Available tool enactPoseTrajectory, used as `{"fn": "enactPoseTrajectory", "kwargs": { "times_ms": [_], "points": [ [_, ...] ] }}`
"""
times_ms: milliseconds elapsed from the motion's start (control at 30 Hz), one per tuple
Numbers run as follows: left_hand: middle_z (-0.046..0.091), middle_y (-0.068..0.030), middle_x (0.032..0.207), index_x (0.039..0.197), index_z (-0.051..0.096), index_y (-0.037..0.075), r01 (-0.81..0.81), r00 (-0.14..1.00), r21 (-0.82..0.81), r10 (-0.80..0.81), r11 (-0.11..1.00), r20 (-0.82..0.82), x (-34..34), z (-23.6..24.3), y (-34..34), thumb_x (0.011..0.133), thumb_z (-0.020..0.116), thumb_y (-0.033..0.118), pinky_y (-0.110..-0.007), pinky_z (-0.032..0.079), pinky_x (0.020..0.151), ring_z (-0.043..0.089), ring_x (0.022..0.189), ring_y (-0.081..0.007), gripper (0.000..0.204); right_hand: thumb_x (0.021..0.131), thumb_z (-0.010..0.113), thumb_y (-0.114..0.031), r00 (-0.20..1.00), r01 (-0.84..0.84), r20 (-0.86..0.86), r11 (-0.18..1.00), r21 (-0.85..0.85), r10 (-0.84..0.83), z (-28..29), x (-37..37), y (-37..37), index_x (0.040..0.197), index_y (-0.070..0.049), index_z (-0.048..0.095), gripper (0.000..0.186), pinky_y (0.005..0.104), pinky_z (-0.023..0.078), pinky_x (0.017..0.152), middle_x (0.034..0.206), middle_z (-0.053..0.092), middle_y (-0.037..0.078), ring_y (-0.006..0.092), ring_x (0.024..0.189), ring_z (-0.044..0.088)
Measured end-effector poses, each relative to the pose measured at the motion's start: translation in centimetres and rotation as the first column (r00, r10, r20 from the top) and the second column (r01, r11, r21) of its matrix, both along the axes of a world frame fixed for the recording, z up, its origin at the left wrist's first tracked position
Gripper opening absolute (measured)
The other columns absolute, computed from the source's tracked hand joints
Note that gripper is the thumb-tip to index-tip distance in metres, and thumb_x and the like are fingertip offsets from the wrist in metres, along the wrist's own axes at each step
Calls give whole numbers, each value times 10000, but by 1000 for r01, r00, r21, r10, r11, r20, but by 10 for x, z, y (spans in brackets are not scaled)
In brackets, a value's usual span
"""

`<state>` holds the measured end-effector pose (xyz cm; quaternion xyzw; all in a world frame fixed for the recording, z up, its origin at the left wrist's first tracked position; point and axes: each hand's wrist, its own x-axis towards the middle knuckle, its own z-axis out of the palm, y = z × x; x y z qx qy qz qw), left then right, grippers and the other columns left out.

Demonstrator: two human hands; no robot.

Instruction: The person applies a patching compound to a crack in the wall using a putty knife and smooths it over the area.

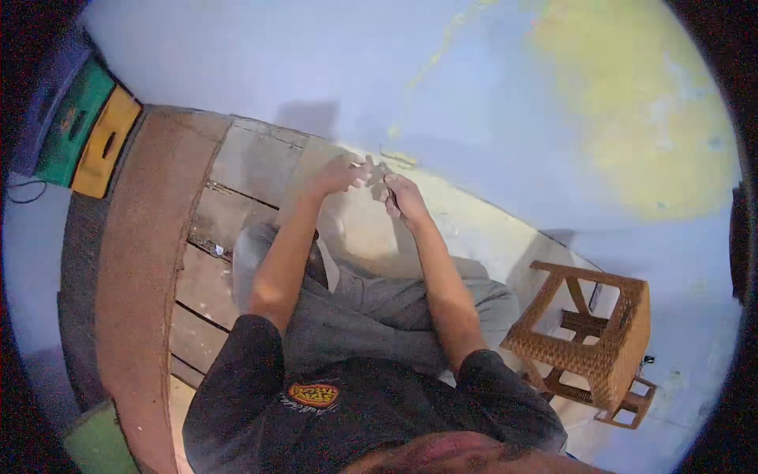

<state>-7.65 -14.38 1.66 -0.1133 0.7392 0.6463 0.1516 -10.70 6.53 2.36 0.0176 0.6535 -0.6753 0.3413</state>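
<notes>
My left hand [341,175] is held out in front of my crossed legs, fingers closed around something small; a pale edge shows at the fingertips. Close beside it, my right hand [404,197] is closed on a thin dark object [393,197], too small to name. Between the two hands is a small grey-brown piece [376,175] with an uneven outline. Whether one hand or both carry that piece, I cannot tell. Both hands are above the pale floor near the foot of the wall.
A brown woven-pattern stool [628,332] lies at the right by the wall [489,103]. Far left stand stacked drawers [106,142] in green and yellow. A brown mat [142,276] runs beside the floor tiles [229,209], which have dark gaps.
</notes>
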Motion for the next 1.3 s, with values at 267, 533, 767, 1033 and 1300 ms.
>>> {"fn": "enactPoseTrajectory", "kwargs": {
  "times_ms": [267, 533, 767, 1033, 1300],
  "points": [
    [546, -190, 1344, 1372, 481, 74, 140, 981, -488, -186, 862, -47, -7, -16, 4, 853, 638, 361, -445, 419, 1033, 517, 1237, -361, 613, 933, 535, -108, 998, 53, -15, 988, -146, -55, -42, -5, -30, 992, -35, 630, 135, 251, 333, 390, 646, 559, 20, 86, 434, 432],
    [509, -166, 1391, 1409, 449, 101, 130, 973, -703, -225, 699, -44, -3, -13, 5, 911, 543, 363, -445, 380, 1067, 493, 1261, -340, 571, 941, 621, -155, 985, -79, -164, 990, -118, 59, -47, -10, -28, 1011, -41, 680, 146, 238, 343, 440, 634, 543, -34, 47, 477, 451],
    [589, -211, 1275, 1268, 583, 34, 277, 948, -568, -316, 775, 31, -11, -3, 0, 991, 431, 432, -451, 406, 1033, 542, 1196, -383, 508, 970, 587, -188, 927, -183, -327, 982, 42, 186, -30, -14, -19, 1049, -50, 680, 184, 234, 358, 485, 667, 529, -57, 32, 541, 435],
    [686, -211, 957, 1007, 722, 55, 226, 948, -540, -311, 811, -70, -12, 13, 2, 959, 516, 450, -433, 486, 834, 643, 910, -350, 448, 986, 566, -205, 866, -329, -346, 932, 151, 362, -19, -19, -6, 1129, -70, 669, 222, 211, 333, 504, 706, 484, -71, 32, 579, 402],
    [682, -161, 771, 1000, 729, 39, 126, 961, -509, -232, 852, -150, -12, 22, -1, 909, 636, 394, -357, 487, 692, 619, 697, -190, 379, 979, 586, -174, 937, -255, -246, 967, -2, 247, 2, -15, -10, 1016, -45, 664, 155, 214, 319, 475, 706, 524, -33, 38, 546, 411]
  ]
}}
